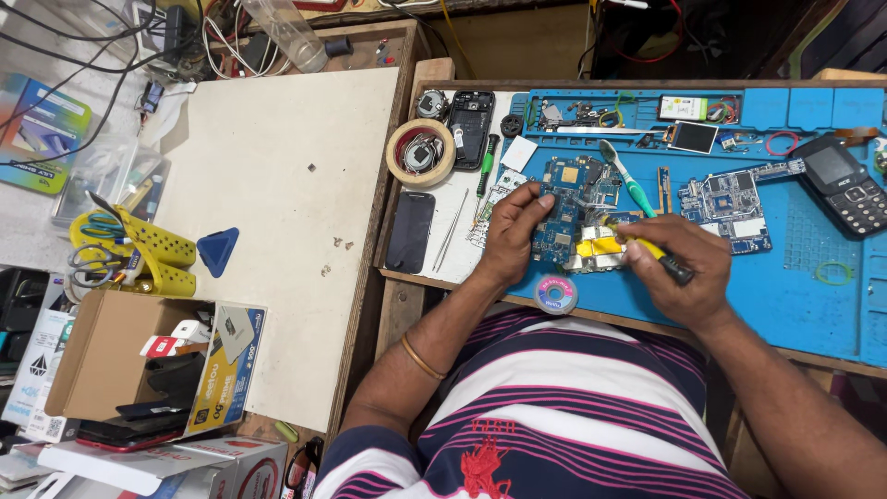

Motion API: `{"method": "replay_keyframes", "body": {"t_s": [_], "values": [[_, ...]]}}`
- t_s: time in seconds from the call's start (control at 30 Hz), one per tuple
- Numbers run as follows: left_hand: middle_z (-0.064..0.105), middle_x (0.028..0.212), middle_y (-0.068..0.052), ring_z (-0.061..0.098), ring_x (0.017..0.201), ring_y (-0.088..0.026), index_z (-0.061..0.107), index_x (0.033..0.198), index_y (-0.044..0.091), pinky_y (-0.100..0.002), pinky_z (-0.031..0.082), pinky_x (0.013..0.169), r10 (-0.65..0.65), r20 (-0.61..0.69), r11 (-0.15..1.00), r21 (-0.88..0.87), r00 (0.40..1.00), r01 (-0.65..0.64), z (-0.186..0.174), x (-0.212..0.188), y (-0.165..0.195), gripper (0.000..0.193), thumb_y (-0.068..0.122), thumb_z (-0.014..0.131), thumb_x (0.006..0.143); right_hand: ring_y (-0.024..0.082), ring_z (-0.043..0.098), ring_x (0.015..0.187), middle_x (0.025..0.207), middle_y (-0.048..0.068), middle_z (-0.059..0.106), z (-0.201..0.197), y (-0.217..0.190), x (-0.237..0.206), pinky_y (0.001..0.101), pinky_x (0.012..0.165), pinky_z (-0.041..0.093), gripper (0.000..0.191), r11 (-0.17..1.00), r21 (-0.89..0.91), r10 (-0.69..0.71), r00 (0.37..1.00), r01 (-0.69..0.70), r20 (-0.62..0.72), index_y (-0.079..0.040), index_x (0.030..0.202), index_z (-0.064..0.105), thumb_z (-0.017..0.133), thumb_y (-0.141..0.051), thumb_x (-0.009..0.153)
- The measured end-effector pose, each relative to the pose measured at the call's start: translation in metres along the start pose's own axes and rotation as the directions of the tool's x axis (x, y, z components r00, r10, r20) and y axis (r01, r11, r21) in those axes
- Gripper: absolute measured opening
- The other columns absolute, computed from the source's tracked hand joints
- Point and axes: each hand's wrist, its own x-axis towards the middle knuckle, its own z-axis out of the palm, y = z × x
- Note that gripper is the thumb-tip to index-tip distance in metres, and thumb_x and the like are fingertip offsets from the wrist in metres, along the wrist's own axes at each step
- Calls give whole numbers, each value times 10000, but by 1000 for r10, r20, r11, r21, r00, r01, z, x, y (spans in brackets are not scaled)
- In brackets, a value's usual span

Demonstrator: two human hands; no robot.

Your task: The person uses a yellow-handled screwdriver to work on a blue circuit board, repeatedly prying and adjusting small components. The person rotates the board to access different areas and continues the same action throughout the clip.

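A blue phone circuit board (565, 214) with yellow tape lies on the blue work mat (795, 296). My left hand (511, 233) pins the board's left side with its fingers. Gripped in my right hand (679, 268) is a yellow-handled tool (647, 248) with a black end, its tip touching the board near the yellow tape. A small spool of solder wick (556, 295) sits at the mat's near edge just below my left hand.
A second blue circuit board (730, 205), a keypad phone (845, 185), a green-handled brush (628, 180), a roll of masking tape (420, 152), a dark phone screen (409, 231) and a green screwdriver (486, 166) surround the work. Left: a yellow tool holder (139, 249) and a cardboard box (111, 356).
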Motion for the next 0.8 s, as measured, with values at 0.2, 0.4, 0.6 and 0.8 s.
{"method": "replay_keyframes", "body": {"t_s": [0.2,0.4,0.6,0.8], "values": [[717,949,-17,666,848,-44,673,1109,39,-221,579,784,-2,-65,1000,12,998,3,-1,1,0,160,133,550,1068,179,746,851,990,149,762,1,0,2,276,743,584,171,1000,12,22,998,-22,60,-6,1084,748,702,-89,942],[696,972,-31,665,870,-55,655,1133,37,-239,586,795,27,3,999,-43,1000,-26,-5,1,-4,136,130,557,1120,187,751,900,1016,154,757,2,0,2,278,787,600,155,1000,-9,-6,999,6,34,-5,1079,736,723,-73,940],[730,1158,-184,740,1046,-217,503,1291,57,-360,640,894,-92,167,972,-198,982,124,1,0,7,225,143,454,1088,183,747,899,1016,149,757,2,1,2,274,785,593,156,1000,19,-9,999,8,43,-6,1072,729,736,-64,927],[713,1179,-233,739,1083,-269,416,1342,59,-397,639,932,-111,208,968,-198,972,153,5,-1,15,259,153,434,1101,169,748,877,1004,141,761,1,5,-1,264,757,587,156,999,37,16,998,-18,54,-10,1076,733,730,-72,932]]}}
